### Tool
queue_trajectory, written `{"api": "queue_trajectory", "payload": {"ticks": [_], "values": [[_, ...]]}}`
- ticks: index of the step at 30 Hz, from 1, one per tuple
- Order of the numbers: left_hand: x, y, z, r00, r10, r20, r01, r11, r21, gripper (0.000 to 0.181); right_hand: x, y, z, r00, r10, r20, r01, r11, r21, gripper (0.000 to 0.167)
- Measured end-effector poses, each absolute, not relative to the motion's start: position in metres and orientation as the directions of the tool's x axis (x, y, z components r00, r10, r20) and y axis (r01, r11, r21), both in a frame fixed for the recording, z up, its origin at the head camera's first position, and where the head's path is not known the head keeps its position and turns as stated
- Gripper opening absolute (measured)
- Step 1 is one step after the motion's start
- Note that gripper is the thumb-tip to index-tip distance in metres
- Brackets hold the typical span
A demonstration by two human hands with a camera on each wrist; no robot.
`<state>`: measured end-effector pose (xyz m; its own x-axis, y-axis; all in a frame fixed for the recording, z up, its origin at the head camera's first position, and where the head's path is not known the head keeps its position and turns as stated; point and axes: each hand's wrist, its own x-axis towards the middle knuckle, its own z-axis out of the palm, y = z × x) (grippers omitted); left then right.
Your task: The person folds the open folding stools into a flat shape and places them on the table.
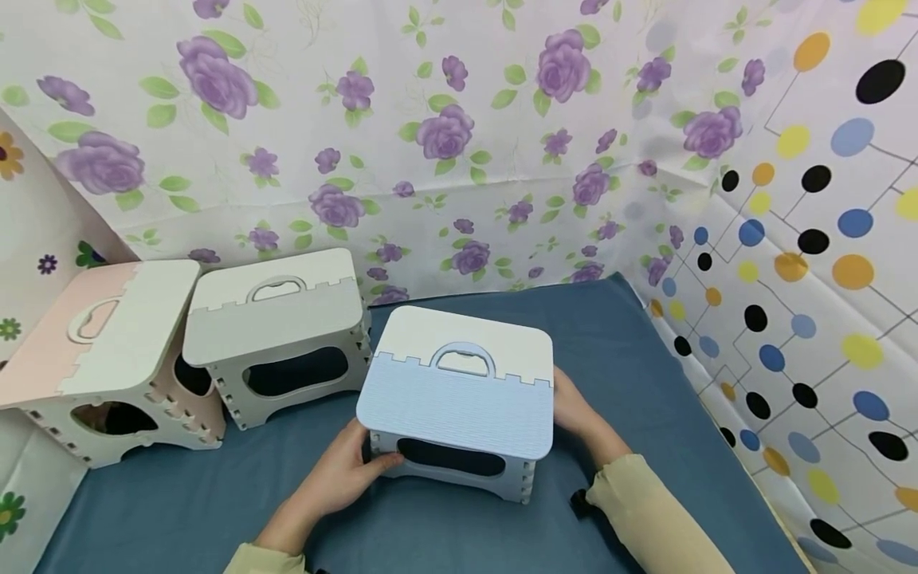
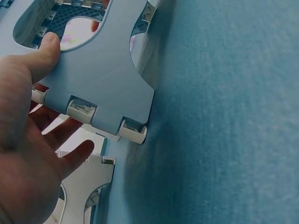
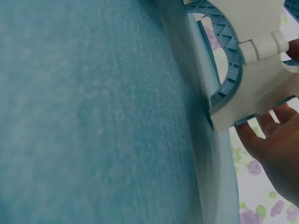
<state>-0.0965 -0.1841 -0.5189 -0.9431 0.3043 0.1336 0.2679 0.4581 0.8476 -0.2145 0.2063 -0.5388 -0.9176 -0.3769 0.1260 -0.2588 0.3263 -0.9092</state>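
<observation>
In the head view we see a white-and-blue, round-cornered plastic folding stool (image 1: 452, 406) just below centre, over a blue cloth-covered table (image 1: 645, 351); a white-and-grey plastic stool (image 1: 276, 323) stands at its ten o'clock and a white-and-pink plastic stool (image 1: 136, 335) at nine. Our bare left hand (image 1: 343, 474) is clamped on its side at eight o'clock, our bare right hand (image 1: 576, 410) at three, half hidden behind the top. We judge the step in hand to be positioning the unfolded stool; the next move calls for keeping both ends level. In the left wrist view, the thumb (image 2: 46, 52) presses the front panel beside its opening at eleven o'clock, fingers passing behind, partly covered. In the right wrist view, fingertips (image 3: 248, 137) hook round the leg's edge toward four o'clock, but the frame cuts off the rest of the hand. The feet perhaps touch the cloth; shadow makes that hard to settle.
</observation>
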Motion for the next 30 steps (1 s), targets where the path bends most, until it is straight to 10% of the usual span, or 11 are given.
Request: {"api": "queue_trajectory", "payload": {"ticks": [30], "values": [[-0.078, -0.168, -0.523, -0.955, 0.129, 0.267, 0.288, 0.613, 0.735, 0.082, -0.136, 0.231, -0.505, -0.821, -0.558, -0.119, -0.207, 0.487, -0.849, 0.101]]}}
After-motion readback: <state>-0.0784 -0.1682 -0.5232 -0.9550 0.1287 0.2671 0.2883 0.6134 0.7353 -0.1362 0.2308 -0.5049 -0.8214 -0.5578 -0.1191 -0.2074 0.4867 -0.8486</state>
